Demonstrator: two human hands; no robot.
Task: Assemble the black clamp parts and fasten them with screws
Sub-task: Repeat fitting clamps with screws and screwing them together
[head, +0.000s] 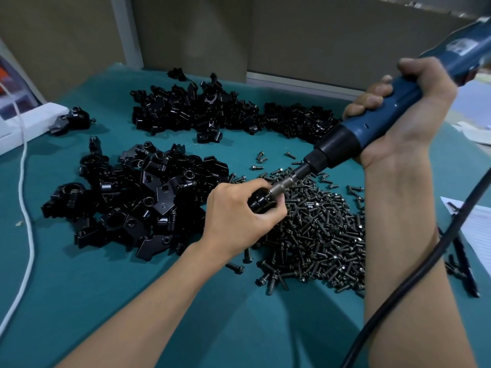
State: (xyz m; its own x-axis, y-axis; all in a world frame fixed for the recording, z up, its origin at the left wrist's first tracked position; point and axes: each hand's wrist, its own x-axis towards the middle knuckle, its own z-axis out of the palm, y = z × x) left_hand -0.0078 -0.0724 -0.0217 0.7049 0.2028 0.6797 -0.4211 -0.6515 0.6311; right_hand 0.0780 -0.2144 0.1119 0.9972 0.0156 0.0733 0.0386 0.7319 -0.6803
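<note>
Two hands: the left hand (239,212) curls round a black clamp (259,203) and grips it just above the screw heap (318,235). The right hand (401,112) is wrapped fist-like round the electric screwdriver (372,128).
Key relation: the driver's long axis slopes from upper right down to lower left. Its bit (285,184) meets the clamp end-on at the thumb side of the left hand.
Nearer hand: the left has the work; the right sits well apart, up the barrel.
Screw: probably seated under the bit, though the sleeve and fingers hide it.
Next move: judged to depend on keeping the bit in line with the hole.
Materials: the clamp is glossy, rounded and black, and the bit sleeve is bare steel. The driver is matte blue with a black collar. The screws are dark, threaded and flange-headed.
Supply: blocky, shiny clamp parts (138,197) are heaped left of the hand on teal cloth (106,288).
</note>
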